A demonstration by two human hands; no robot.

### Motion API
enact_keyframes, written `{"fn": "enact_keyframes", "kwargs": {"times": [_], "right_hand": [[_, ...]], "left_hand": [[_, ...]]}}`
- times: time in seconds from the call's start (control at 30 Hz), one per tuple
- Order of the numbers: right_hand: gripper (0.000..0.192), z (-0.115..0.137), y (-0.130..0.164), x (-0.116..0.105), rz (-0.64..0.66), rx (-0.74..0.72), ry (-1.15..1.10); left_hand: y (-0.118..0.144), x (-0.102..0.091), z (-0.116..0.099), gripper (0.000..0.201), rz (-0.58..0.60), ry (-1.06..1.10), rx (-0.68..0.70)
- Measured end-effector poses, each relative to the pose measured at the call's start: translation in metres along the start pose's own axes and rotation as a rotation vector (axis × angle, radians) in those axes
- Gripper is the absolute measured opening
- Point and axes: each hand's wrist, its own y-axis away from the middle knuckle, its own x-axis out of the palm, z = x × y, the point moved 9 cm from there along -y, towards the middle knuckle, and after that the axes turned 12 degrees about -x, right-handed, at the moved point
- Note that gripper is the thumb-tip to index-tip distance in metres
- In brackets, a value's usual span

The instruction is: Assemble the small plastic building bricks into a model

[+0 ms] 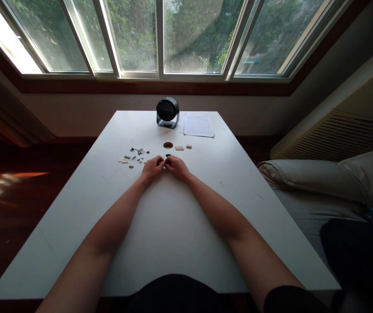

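My left hand (152,168) and my right hand (177,167) meet fingertip to fingertip over the middle of the white table (173,226). Between the fingers sits a small dark piece (167,156), mostly hidden; both hands pinch it. Just left of my left hand lie several small grey and dark building-brick pieces (132,156) scattered on the tabletop. Two tan bricks (183,148) lie just beyond my right hand.
A round brown hole (168,145) is in the table past my hands. Further back stand a small black fan (167,112) and a printed sheet of paper (198,125). Windows run behind the table. A bed with pillows (330,178) is at the right.
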Motion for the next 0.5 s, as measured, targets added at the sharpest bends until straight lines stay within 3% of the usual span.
{"fn": "enact_keyframes", "kwargs": {"times": [0.5], "right_hand": [[0.006, 0.0014, -0.0008, 0.0001, 0.03, 0.028, 0.009]], "left_hand": [[0.0014, -0.0007, -0.0012, 0.022, 0.014, 0.001, -0.014]]}}
